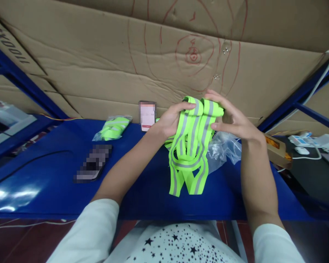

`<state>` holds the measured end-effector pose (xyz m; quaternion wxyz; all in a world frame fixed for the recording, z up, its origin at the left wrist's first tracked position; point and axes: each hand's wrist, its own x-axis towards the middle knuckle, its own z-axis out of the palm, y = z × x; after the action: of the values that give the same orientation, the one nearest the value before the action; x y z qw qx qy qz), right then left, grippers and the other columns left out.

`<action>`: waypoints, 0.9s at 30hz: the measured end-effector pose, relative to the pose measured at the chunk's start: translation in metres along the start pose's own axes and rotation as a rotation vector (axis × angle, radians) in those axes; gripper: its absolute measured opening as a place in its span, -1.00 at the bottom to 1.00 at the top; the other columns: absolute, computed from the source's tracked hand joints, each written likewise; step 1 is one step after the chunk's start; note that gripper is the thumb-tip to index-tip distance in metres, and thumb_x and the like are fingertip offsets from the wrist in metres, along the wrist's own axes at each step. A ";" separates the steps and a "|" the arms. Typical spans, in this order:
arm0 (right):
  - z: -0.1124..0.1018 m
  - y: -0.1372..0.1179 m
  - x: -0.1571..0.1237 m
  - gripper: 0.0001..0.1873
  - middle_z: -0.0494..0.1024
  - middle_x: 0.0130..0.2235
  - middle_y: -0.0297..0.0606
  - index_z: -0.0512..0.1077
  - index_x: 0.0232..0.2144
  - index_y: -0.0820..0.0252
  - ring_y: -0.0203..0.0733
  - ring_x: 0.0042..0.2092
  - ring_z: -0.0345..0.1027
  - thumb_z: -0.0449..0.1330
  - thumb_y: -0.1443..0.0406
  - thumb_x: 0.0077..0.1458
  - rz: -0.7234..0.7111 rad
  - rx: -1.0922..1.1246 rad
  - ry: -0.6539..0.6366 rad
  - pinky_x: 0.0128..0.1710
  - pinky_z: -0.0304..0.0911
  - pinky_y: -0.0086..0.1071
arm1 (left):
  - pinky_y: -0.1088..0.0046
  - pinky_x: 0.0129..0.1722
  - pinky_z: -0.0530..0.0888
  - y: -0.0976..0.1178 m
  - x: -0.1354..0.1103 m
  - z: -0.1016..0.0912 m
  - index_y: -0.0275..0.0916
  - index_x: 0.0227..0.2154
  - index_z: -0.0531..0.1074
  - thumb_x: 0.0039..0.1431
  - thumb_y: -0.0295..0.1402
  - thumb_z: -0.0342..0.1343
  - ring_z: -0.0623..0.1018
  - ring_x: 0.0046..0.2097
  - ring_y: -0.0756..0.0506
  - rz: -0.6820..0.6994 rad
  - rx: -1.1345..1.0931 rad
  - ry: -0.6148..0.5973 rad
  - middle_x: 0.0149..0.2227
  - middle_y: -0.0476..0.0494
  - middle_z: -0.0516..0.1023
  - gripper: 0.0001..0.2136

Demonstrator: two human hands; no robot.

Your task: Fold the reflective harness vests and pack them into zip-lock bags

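fingers of your left hand [170, 120] are closed on the neon-yellow reflective strap bundle [192, 136], thumb across its front. those of your right hand [237, 122] curve wide apart at the bundle's 2 o'clock edge, thumb tip against it; whether they grip it, i cannot tell. in the head view, the bundle drapes in loops over the blue tabletop [142, 197]. from it, a crumpled clear plastic bag [225, 148] lies just beside at 3 o'clock, an upright smartphone [147, 116] stands at 10, a bagged neon strap [113, 128] lies past it, a dark phone [93, 163] is toward 8, and a red-ringed cardboard panel [159, 51] rises at 12.
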<state>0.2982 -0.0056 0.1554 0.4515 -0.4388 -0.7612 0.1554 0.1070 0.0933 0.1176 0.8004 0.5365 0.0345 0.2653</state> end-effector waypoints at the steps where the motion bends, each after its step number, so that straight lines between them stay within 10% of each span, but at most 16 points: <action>1: 0.000 0.003 0.000 -0.22 0.29 0.36 -0.40 0.40 0.18 -0.21 0.07 0.42 0.08 0.40 -0.17 -0.07 0.015 0.058 0.026 0.38 0.14 0.04 | 0.07 0.09 0.52 0.000 -0.001 -0.002 -0.27 -0.25 0.58 -0.04 -0.26 0.30 0.63 0.02 -0.38 -0.012 0.001 0.005 -0.19 -0.22 0.70 -0.72; 8: 0.013 0.029 0.005 -0.32 0.62 0.05 -0.25 0.52 0.09 -0.01 -0.06 0.01 0.53 0.46 -0.03 -0.08 0.367 0.311 0.032 0.09 0.46 -0.09 | 0.18 -0.10 0.59 -0.005 -0.003 -0.008 -0.30 -0.19 0.57 -0.24 -0.53 0.32 0.69 -0.21 -0.26 -0.065 0.134 0.051 -0.22 -0.23 0.70 -0.59; 19: 0.018 0.023 0.003 -0.41 0.65 -0.16 -0.33 0.61 -0.06 0.02 -0.07 -0.16 0.54 0.54 0.08 -0.21 0.318 0.114 0.013 -0.12 0.51 -0.16 | 0.08 0.07 0.56 -0.009 0.000 -0.008 -0.30 -0.23 0.58 -0.34 -0.59 0.16 0.67 -0.05 -0.37 -0.169 0.086 -0.011 -0.23 -0.21 0.70 -0.54; 27: 0.020 0.005 0.000 -0.57 0.62 -0.32 -0.36 0.59 -0.12 0.00 -0.08 -0.29 0.55 0.48 0.09 -0.07 0.229 0.130 0.247 -0.30 0.53 -0.15 | 0.02 0.12 0.50 -0.018 -0.001 -0.002 -0.30 -0.15 0.57 -0.06 -0.12 0.32 0.60 0.10 -0.44 -0.187 -0.040 -0.145 -0.10 -0.37 0.69 -0.56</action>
<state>0.2850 0.0003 0.1410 0.5484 -0.5081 -0.6334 0.1995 0.1121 0.0896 0.1009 0.8326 0.5325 0.0211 0.1507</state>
